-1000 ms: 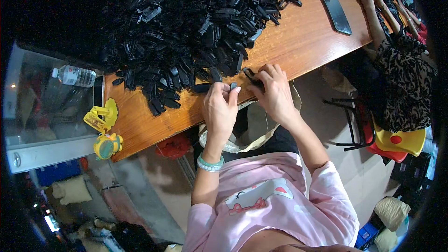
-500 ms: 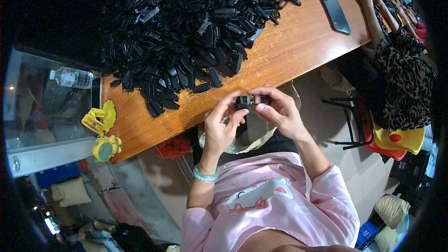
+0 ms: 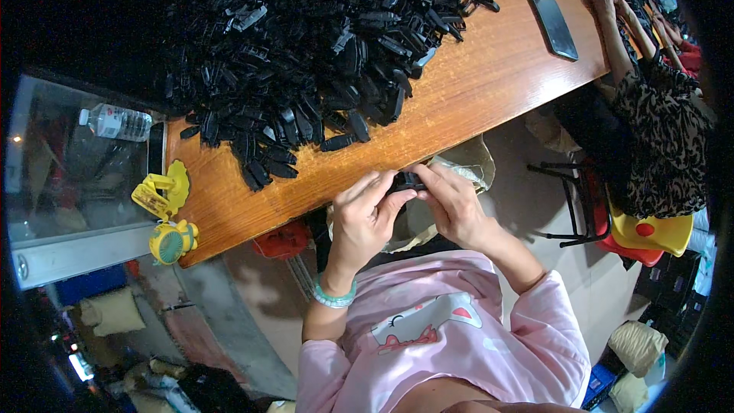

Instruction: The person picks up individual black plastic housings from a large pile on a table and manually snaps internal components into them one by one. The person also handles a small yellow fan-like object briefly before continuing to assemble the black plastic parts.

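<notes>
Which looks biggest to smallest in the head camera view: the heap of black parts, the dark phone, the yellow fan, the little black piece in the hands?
1. Heap of black parts, by far.
2. Dark phone and yellow fan: they look alike, so I won't rank them.
3. Small black piece, pinched between left hand and right hand.

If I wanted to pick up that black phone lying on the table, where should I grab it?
Take the phone by its two long edges, coming straight down from above. It lies flat and alone on bare wood of the table, clear of the black pile, so its thin sides are free for fingers while its flat face gives nothing to pinch.
</notes>
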